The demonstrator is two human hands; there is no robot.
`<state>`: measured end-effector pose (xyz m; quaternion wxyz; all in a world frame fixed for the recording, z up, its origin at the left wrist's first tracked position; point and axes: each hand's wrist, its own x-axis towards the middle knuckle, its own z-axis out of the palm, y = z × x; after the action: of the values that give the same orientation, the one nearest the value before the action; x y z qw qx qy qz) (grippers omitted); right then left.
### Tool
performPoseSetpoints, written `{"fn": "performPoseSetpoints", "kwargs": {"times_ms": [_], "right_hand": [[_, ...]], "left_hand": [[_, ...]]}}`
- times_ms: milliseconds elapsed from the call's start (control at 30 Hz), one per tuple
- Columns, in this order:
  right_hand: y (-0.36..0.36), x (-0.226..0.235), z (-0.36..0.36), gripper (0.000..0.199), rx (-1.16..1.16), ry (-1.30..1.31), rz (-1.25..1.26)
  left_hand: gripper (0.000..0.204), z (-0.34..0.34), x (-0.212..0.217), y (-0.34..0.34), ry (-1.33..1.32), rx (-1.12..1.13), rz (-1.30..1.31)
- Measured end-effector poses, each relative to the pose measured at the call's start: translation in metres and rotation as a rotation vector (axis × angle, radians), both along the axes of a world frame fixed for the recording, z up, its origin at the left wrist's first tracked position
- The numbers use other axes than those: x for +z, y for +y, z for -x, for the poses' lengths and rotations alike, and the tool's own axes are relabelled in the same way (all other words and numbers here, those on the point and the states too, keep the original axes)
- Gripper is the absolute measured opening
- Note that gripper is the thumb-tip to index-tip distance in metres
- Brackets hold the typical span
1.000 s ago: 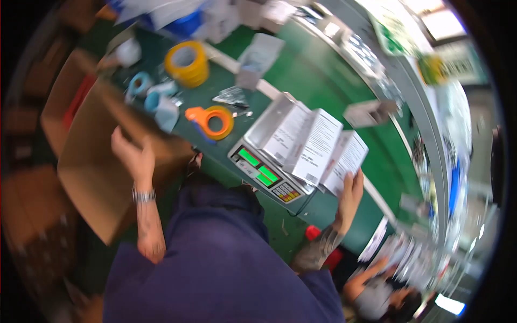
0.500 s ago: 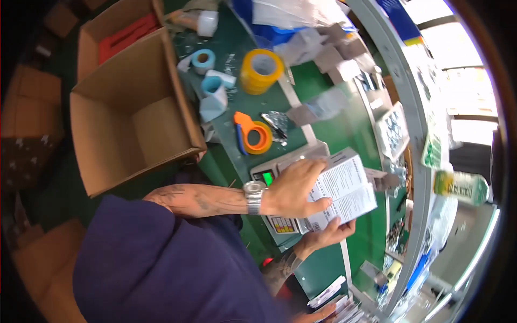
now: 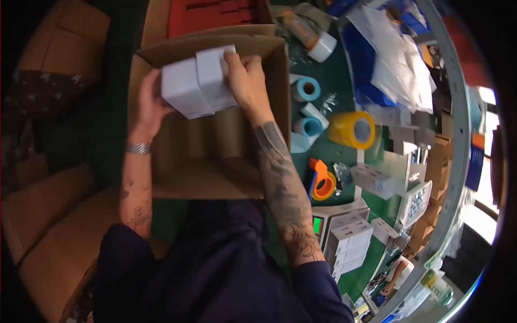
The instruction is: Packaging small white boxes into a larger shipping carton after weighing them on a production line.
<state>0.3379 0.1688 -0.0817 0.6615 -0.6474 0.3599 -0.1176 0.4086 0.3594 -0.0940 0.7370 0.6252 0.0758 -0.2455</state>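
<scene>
Two white boxes (image 3: pixel 199 81), pressed side by side, are held between my hands above an open cardboard carton (image 3: pixel 210 185). My left hand (image 3: pixel 148 105) clasps their left end, with the fingers partly hidden behind it. Gripping the right end is my right hand (image 3: pixel 247 83), thumb and fingers bent over the upper edge. Below the boxes, the carton's inner walls and part of its bottom show. On the bench at right, several more white boxes (image 3: pixel 350 242) sit stacked on a scale (image 3: pixel 318 226) with a lit green display.
Behind the carton stands another carton with red material (image 3: pixel 215 16) inside. The bench holds yellow tape rolls (image 3: pixel 353 131), an orange tape dispenser (image 3: pixel 321 180), blue rolls (image 3: pixel 307 89) and a white-capped bottle (image 3: pixel 322 47). A grey shelf post (image 3: pixel 460 129) rises at right. Another person's hand (image 3: pixel 386 289) shows at lower right.
My hands have moved left from the scale to above the open carton, carrying white boxes. The view has swung left, so the bench now lies further right.
</scene>
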Motion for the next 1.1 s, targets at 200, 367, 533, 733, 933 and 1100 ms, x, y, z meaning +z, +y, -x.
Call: {"fn": "performPoseSetpoints", "kwargs": {"times_ms": [200,367,533,733,933,1100], "right_hand": [[0.073,-0.242,0.015,0.049,-0.200,0.384,-0.165],[0.162,-0.331,0.080,0.033,-0.109,0.389,-0.234],[0.142,-0.335,0.095,0.025,0.076,0.349,-0.223],[0.033,-0.189,0.008,0.031,0.552,0.335,0.037],[-0.040,0.073,0.221,0.032,0.052,-0.548,0.249],[-0.049,0.065,0.520,0.044,-1.185,0.301,0.513]], "left_hand": [[0.050,-0.007,-0.218,0.033,0.367,-0.282,-0.534],[0.044,0.048,-0.317,0.137,0.385,-0.379,-0.769],[0.037,0.031,-0.248,0.076,0.499,-0.456,-0.716],[0.032,-0.017,-0.173,-0.010,0.202,-0.712,-0.795],[0.014,0.078,-0.013,-0.132,-0.710,-0.505,-0.120],[0.030,0.274,0.059,-0.224,-0.618,-1.317,0.115]]}}
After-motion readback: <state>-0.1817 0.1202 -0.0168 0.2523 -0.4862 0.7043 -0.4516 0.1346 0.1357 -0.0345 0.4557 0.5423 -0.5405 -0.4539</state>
